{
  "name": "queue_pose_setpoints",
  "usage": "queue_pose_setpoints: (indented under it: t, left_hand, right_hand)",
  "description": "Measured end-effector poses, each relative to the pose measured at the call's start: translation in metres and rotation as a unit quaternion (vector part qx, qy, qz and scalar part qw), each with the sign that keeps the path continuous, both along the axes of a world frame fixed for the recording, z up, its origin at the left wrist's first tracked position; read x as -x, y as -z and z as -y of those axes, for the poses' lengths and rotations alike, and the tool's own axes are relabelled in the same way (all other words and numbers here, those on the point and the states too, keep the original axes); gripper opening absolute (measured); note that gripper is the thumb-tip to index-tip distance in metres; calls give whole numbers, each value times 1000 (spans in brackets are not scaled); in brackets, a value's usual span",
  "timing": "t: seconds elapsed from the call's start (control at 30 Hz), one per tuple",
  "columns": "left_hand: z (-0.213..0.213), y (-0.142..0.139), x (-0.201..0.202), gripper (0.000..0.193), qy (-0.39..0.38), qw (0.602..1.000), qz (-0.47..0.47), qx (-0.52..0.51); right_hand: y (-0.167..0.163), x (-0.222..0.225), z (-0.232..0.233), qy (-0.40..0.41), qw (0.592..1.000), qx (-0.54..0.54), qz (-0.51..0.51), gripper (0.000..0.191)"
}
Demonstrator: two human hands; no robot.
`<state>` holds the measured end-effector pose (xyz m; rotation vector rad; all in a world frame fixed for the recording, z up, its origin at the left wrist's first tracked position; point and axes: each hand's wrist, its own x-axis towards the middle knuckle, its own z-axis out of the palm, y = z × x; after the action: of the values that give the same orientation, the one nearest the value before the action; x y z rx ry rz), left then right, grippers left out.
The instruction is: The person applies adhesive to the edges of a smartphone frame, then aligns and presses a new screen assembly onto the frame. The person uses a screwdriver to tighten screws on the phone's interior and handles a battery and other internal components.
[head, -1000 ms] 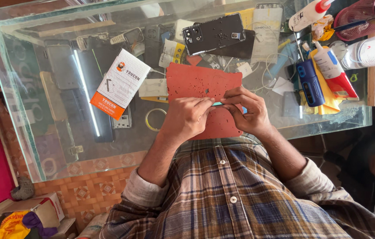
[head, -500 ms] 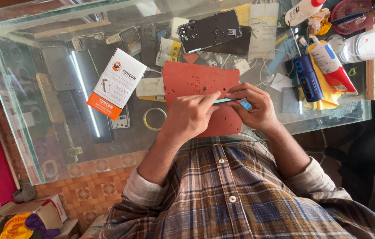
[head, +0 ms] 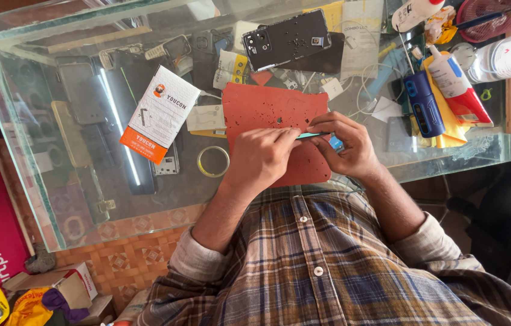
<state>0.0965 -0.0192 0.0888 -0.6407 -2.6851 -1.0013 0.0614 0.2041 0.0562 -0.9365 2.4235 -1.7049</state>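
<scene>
We see both hands over the red mat (head: 267, 111) on the glass bench (head: 38, 199); left hand (head: 261, 158) and right hand (head: 347, 145) meet at a thin teal tool (head: 311, 136), its long axis running 3 to 9 o'clock; each grip is pinched shut on it, left at its 9 o'clock end, right at its 3 o'clock end; what the tip works on we cannot tell; a dark phone back (head: 285, 39) lies at 12 o'clock, well apart; a white-and-orange box (head: 160, 115) at 9 o'clock.
</scene>
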Motion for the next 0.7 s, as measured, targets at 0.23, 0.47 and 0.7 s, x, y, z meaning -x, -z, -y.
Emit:
queue_pose_setpoints:
  t: [0.23, 0.47, 0.7]
  left_hand:
    - [40, 7, -11, 48, -79, 993, 59, -66]
    - [55, 25, -32, 37, -113, 948, 100, -282]
    - [42, 20, -41, 32, -76, 882, -8, -465]
  right_hand:
    - [-2, -1, 4, -22, 999, -41, 12, 31]
    - [-11, -10, 11, 1, 995, 49, 91, 18]
    - [-51, -26, 12, 7, 985, 142, 101, 14]
